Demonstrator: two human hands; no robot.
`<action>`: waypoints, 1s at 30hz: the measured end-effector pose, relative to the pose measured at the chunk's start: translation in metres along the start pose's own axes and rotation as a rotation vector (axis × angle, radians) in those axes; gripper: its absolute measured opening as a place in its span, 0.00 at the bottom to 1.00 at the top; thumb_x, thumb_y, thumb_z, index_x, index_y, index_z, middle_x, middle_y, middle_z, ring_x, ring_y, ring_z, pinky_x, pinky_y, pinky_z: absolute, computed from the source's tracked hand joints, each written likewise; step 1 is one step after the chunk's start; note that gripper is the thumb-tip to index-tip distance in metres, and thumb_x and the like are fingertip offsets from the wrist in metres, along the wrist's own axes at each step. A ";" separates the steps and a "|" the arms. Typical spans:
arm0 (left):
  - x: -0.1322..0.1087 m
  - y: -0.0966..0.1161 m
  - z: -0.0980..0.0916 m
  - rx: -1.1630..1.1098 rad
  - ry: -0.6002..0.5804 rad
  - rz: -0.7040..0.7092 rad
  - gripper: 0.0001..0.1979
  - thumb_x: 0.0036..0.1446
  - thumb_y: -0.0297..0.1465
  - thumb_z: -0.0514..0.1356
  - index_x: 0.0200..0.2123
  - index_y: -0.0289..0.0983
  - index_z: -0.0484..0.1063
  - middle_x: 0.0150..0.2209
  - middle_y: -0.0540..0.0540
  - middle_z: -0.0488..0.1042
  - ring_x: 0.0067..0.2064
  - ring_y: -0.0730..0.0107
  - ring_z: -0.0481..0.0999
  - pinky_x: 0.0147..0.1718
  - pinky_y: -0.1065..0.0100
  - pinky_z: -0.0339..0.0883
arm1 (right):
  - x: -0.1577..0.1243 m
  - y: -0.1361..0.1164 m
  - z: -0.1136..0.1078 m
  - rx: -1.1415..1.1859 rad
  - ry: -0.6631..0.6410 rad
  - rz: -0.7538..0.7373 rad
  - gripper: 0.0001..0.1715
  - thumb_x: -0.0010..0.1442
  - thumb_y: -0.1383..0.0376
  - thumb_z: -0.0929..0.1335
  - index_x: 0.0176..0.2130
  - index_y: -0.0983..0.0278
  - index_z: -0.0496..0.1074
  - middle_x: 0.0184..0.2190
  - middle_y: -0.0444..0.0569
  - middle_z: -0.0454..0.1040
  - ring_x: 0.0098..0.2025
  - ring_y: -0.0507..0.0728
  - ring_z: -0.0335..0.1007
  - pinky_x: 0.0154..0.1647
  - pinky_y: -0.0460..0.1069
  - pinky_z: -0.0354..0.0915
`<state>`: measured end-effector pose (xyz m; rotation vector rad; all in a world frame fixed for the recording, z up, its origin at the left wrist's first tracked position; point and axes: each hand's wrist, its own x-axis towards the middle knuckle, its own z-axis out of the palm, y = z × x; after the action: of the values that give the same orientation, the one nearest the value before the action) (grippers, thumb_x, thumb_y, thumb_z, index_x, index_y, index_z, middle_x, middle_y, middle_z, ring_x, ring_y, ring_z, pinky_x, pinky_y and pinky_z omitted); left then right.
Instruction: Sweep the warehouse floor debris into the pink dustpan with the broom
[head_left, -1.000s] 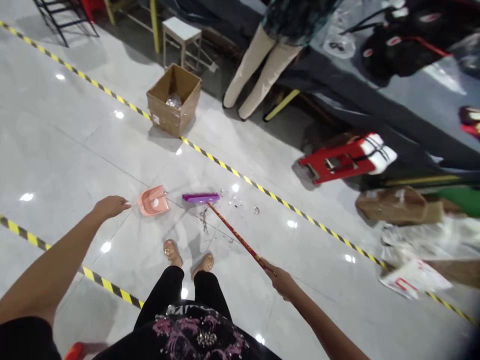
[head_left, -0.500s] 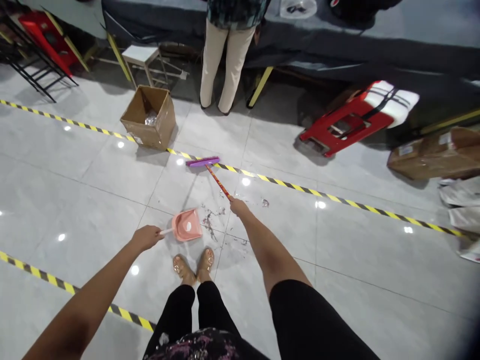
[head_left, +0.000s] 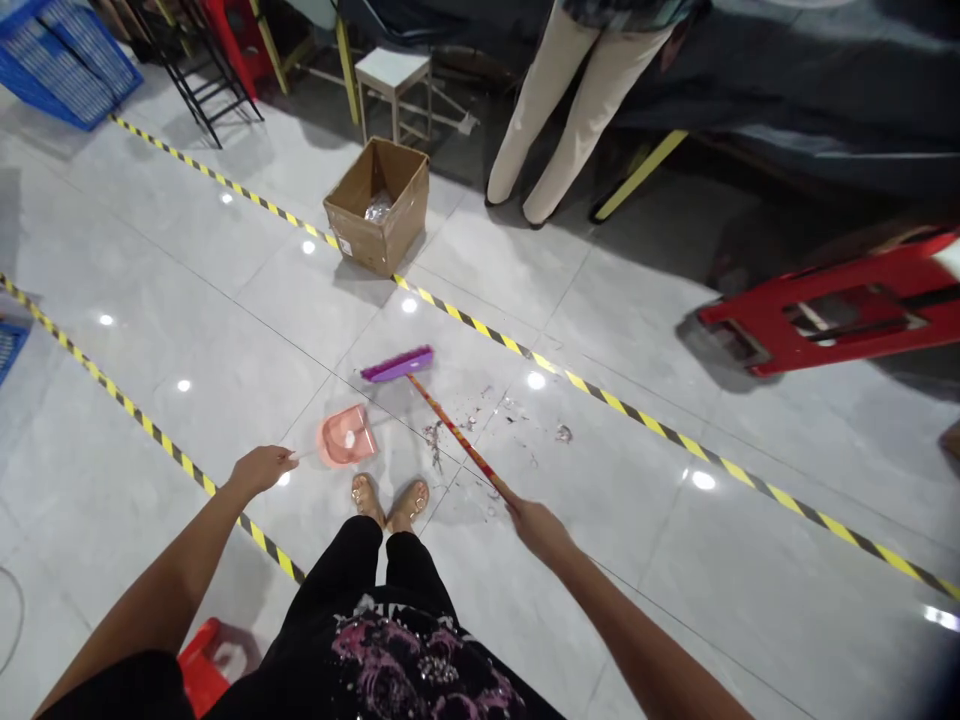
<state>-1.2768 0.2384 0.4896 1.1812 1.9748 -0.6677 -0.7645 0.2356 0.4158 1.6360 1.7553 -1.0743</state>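
My left hand is closed round the pale handle of a pink dustpan. The dustpan is low over the floor, just ahead of my feet, its open edge facing right; I cannot tell whether it touches the tiles. In my right hand is the red-and-yellow stick of a broom. Its purple head sits beyond the dustpan, slightly to the right. Dark bits of dirt and scraps lie scattered on the floor, right of the dustpan and under the broom stick.
A cardboard box with clear plastic inside stands on the yellow-black floor tape. Behind it are a white stool and a person's legs. A red frame is at right, a blue crate far left.
The broom head has moved nearer to me and closer to the dustpan. My right hand has come back and to the right. The view has turned, shifting the surroundings.
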 end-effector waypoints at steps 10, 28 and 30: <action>0.001 0.000 0.006 0.043 -0.001 -0.040 0.27 0.63 0.48 0.51 0.57 0.42 0.74 0.57 0.43 0.76 0.56 0.55 0.75 0.47 0.64 0.69 | 0.082 -0.108 -0.007 -0.073 -0.073 -0.071 0.37 0.69 0.70 0.56 0.72 0.47 0.50 0.51 0.58 0.76 0.50 0.64 0.76 0.43 0.52 0.66; 0.025 0.060 0.012 0.049 -0.055 0.202 0.28 0.64 0.48 0.48 0.57 0.41 0.74 0.55 0.42 0.77 0.56 0.54 0.76 0.50 0.61 0.68 | 0.076 0.071 -0.122 0.180 0.202 0.347 0.31 0.72 0.62 0.53 0.72 0.51 0.52 0.55 0.57 0.74 0.55 0.64 0.72 0.48 0.53 0.67; 0.029 0.075 0.010 0.094 -0.054 0.235 0.27 0.64 0.49 0.48 0.55 0.43 0.76 0.52 0.44 0.79 0.54 0.54 0.77 0.47 0.62 0.69 | 0.135 0.081 -0.148 0.217 0.223 0.374 0.32 0.71 0.65 0.55 0.71 0.52 0.53 0.55 0.58 0.74 0.55 0.64 0.72 0.48 0.54 0.67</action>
<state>-1.2152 0.2791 0.4555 1.4108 1.7413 -0.6678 -0.6834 0.4309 0.3736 2.1854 1.4125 -0.9577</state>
